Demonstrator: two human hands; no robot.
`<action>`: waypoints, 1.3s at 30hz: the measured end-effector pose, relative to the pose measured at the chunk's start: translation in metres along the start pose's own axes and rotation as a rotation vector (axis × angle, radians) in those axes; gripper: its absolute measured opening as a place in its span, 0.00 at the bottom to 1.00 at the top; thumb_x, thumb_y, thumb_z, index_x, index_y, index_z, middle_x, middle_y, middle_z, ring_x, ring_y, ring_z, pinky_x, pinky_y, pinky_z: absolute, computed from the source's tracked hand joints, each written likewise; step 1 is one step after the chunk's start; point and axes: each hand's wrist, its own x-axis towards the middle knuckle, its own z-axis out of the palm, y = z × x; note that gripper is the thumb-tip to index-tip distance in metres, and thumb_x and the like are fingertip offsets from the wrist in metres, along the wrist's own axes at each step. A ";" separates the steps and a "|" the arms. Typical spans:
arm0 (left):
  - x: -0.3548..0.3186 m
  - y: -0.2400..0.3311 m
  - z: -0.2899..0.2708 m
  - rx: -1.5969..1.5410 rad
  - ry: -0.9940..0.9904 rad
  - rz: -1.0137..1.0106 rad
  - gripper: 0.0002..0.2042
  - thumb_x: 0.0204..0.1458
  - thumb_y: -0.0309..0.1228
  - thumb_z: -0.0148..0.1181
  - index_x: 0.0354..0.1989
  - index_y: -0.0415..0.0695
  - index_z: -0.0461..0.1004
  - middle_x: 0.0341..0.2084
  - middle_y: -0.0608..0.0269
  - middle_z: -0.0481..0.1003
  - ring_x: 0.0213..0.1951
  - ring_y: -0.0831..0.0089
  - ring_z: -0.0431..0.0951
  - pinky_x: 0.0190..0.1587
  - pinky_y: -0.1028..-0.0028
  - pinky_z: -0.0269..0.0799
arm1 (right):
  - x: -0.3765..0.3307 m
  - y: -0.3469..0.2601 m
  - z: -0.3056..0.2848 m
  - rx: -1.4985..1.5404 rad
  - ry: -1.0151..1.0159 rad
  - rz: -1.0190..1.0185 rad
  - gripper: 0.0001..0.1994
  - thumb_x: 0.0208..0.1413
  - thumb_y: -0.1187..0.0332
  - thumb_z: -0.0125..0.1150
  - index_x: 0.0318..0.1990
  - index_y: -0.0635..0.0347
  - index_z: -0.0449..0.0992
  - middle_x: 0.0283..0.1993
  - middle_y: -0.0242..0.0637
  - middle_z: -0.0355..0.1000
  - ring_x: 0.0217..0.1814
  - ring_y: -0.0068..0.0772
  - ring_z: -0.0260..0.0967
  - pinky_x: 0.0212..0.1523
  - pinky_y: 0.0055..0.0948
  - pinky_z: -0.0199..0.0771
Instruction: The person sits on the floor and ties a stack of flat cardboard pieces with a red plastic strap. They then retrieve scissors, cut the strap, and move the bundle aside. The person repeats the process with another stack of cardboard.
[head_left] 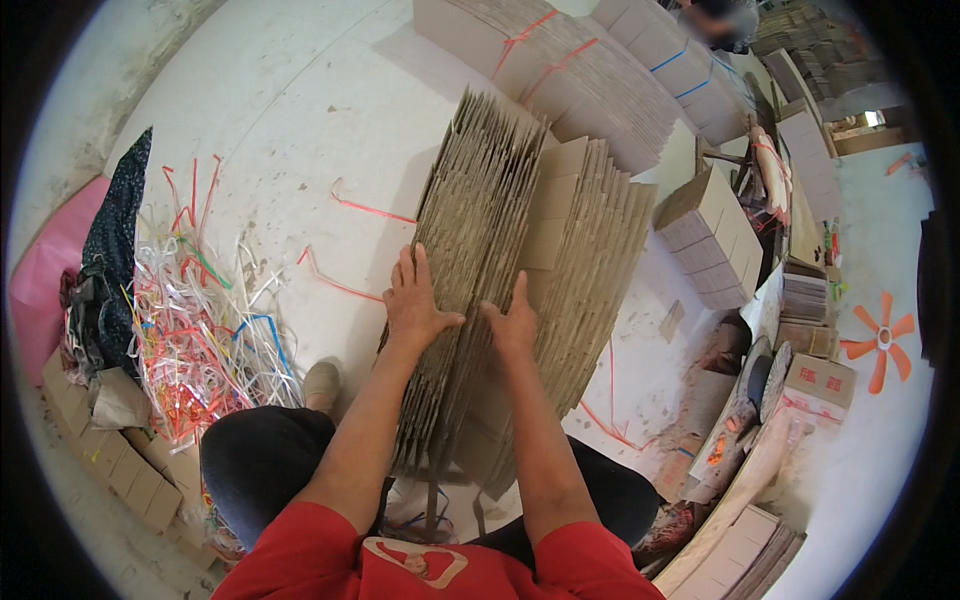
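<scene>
A tall stack of flattened brown cardboard sheets (480, 230) stands on edge in front of me, leaning against a second stack (590, 260) to its right. My left hand (415, 300) lies flat, fingers spread, on the left face of the near stack. My right hand (512, 322) presses on the sheets at the gap between the two stacks, thumb up. Both forearms come up from the lower edge over my dark trousers.
A heap of coloured plastic straps (200, 330) lies on the pale floor at left, beside a dark cloth (115, 240) and small cardboard boxes (120, 460). Strapped bundles of cardboard (570, 70) sit at the back. More stacks and an orange fan (878, 340) stand at right.
</scene>
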 end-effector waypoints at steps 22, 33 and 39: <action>0.000 0.008 0.001 -0.005 -0.031 0.000 0.61 0.24 0.43 0.75 0.65 0.41 0.36 0.64 0.48 0.41 0.63 0.51 0.46 0.55 0.50 0.56 | -0.016 -0.014 0.019 -0.181 -0.124 0.028 0.42 0.47 0.77 0.57 0.66 0.60 0.36 0.56 0.55 0.59 0.43 0.51 0.69 0.42 0.41 0.71; -0.015 0.020 0.006 0.144 -0.020 0.037 0.62 0.24 0.47 0.74 0.66 0.46 0.35 0.65 0.47 0.36 0.66 0.46 0.32 0.58 0.41 0.44 | -0.007 0.006 0.016 0.265 -0.078 -0.338 0.27 0.52 0.77 0.48 0.62 0.59 0.54 0.57 0.52 0.62 0.57 0.52 0.62 0.55 0.37 0.62; -0.012 0.024 0.002 0.170 -0.091 0.023 0.60 0.26 0.48 0.73 0.66 0.46 0.36 0.65 0.47 0.36 0.66 0.44 0.32 0.57 0.40 0.43 | -0.005 0.025 0.004 -0.212 0.338 -0.040 0.32 0.52 0.68 0.55 0.63 0.66 0.51 0.64 0.54 0.51 0.68 0.49 0.46 0.63 0.44 0.47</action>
